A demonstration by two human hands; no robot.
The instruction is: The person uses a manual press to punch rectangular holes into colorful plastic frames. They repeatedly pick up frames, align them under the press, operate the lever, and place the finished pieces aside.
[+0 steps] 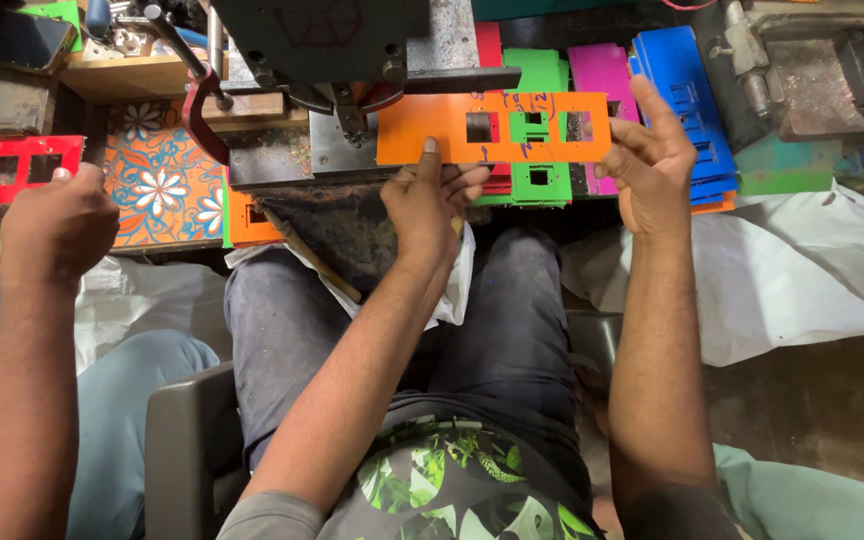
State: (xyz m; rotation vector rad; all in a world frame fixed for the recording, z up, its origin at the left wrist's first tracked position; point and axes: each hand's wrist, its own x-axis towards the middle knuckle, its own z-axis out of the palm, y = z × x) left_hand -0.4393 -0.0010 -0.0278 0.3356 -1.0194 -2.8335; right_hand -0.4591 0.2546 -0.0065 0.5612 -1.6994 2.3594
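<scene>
Cluttered workshop bench (282, 165) under a dark metal press (332, 40): left hand (430, 205) and right hand (652, 165) grip a flat orange plastic plate with square cut-outs (492, 128) by its lower edge and right end, held just beneath the press. Green, pink and blue plates (677, 80) crowd behind; a co-worker's hand (57, 225) rests clenched beside a red plate (12, 165) at far left.

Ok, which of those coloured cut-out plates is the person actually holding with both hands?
The orange plate: left hand and right hand hold it at the press, while the green, pink and blue ones lie stacked behind.
</scene>
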